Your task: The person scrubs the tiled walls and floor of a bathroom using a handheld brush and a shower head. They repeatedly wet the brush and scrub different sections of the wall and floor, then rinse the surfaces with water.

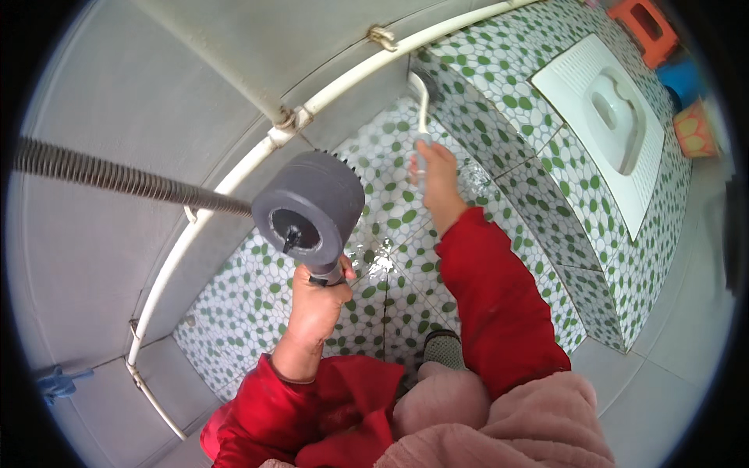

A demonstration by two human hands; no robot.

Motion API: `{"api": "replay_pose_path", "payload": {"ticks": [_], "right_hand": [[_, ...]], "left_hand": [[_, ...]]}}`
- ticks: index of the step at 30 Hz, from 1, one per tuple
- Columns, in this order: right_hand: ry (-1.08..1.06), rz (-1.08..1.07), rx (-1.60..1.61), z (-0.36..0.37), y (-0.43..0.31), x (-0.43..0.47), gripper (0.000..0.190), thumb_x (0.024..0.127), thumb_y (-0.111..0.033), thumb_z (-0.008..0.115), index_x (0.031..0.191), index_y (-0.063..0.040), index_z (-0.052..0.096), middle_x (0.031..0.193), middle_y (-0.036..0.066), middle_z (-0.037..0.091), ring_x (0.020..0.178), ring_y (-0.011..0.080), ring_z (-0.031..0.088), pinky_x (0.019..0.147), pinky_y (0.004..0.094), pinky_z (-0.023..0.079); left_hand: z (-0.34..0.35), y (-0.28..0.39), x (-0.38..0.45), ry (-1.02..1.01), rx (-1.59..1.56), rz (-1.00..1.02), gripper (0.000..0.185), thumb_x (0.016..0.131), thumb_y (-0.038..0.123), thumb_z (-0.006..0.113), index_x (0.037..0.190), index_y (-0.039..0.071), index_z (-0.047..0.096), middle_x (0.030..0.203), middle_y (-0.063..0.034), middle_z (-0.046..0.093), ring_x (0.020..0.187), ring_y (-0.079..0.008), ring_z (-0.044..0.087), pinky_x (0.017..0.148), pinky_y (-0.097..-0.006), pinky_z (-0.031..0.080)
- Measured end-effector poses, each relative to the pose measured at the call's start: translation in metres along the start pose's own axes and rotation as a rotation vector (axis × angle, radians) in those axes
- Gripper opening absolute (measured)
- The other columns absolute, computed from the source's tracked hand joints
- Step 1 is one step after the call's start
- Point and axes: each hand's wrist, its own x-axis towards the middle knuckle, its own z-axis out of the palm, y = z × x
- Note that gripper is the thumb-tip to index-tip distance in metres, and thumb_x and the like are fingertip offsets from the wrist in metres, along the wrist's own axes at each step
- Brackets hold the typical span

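My left hand [316, 307] grips the handle of a grey hand-held shower head [319, 196], held above the floor. A ribbed metal shower hose [129, 184] comes in from the left and passes out of sight behind the head. In my right hand [440, 175] is the grey grip of a scrubbing brush [422, 102] with a curved white neck. The dark, blurred brush end lies at the corner where the wall meets the tiled step [485, 128]. Water glistens on the green-and-white pebble-pattern floor [404, 219] below.
A white squat toilet [611, 108] is set into the raised step. Beyond it stand an orange plastic stool [643, 35], a blue container [684, 79] and a patterned bucket [695, 130]. A white pipe [234, 178] runs along the grey tiled wall. A blue cloth-like item [61, 383] hangs lower left.
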Motion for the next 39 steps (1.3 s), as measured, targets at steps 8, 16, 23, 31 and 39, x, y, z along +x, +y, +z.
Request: {"api": "replay_pose_path", "payload": {"ticks": [8,16,23,31,39], "right_hand": [[0.161,0.047,-0.017,-0.091,-0.001,-0.099,0.021,0.085,-0.019,0.060,0.098,-0.005,0.051,0.069,0.006,0.054,0.051,0.0142,0.050,0.041,0.0272,0.036],[0.022,0.018,0.088,0.027,-0.015,0.012,0.047,0.083,-0.017,0.063,0.121,-0.007,0.037,0.069,0.006,0.052,0.055,0.0163,0.052,0.044,0.0282,0.040],[0.020,0.050,0.002,-0.025,-0.020,-0.059,0.021,0.088,-0.018,0.055,0.104,-0.006,0.048,0.069,0.007,0.052,0.049,0.0144,0.047,0.038,0.0264,0.034],[0.026,-0.008,0.044,0.055,-0.020,-0.008,0.018,0.087,-0.015,0.055,0.098,-0.008,0.043,0.069,0.008,0.052,0.048,0.0166,0.047,0.039,0.0277,0.036],[0.194,0.149,-0.019,0.006,0.007,0.005,0.012,0.089,-0.016,0.052,0.094,-0.008,0.045,0.070,0.009,0.053,0.048,0.0162,0.048,0.041,0.0275,0.040]], "left_hand": [[-0.018,-0.013,-0.004,0.029,-0.061,-0.045,0.036,0.047,-0.015,0.052,0.075,0.007,0.049,0.074,0.0003,0.049,0.072,-0.0123,0.047,0.066,-0.0244,0.037],[-0.013,0.000,-0.001,0.029,-0.036,-0.017,0.034,0.048,-0.015,0.052,0.074,0.007,0.049,0.075,0.0006,0.049,0.072,-0.0125,0.046,0.068,-0.0243,0.038],[-0.019,-0.012,-0.002,0.052,-0.106,-0.014,0.033,0.049,-0.015,0.051,0.073,0.007,0.049,0.075,0.0009,0.048,0.074,-0.0120,0.046,0.067,-0.0240,0.037],[-0.011,-0.007,-0.004,0.040,-0.106,-0.025,0.033,0.049,-0.015,0.051,0.074,0.006,0.050,0.076,0.0008,0.049,0.074,-0.0118,0.046,0.066,-0.0241,0.037],[-0.016,-0.013,-0.012,0.056,-0.139,-0.056,0.036,0.050,-0.016,0.052,0.078,0.006,0.050,0.077,0.0005,0.049,0.074,-0.0118,0.046,0.065,-0.0243,0.038]]}}
